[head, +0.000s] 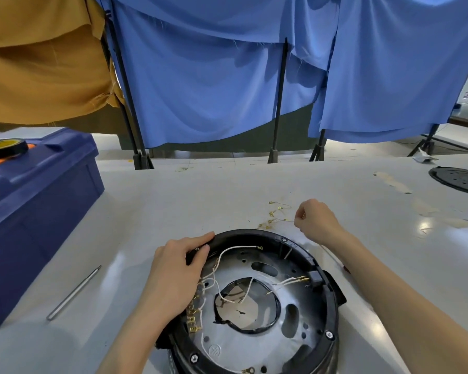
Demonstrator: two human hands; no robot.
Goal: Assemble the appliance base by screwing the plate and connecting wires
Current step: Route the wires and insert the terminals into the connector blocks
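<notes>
A worker's right hand (315, 221) reaches past the far rim of the round appliance base (257, 300), fingertips pinched among loose brass terminals (272, 214) scattered on the table (152, 211); whether it has one cannot be told. The terminals lie just left of that hand. The left hand (177, 271) lies flat, steadying the base's left rim beside white wires (222, 268).

Glossy white table (227, 190). Matt black plastic ring (333, 314) around a dull grey metal plate (289, 292). Brassy terminals (270, 220). Smooth metal rod (73, 292). Blue plastic box (38, 211). Blue cloth (214, 85).
</notes>
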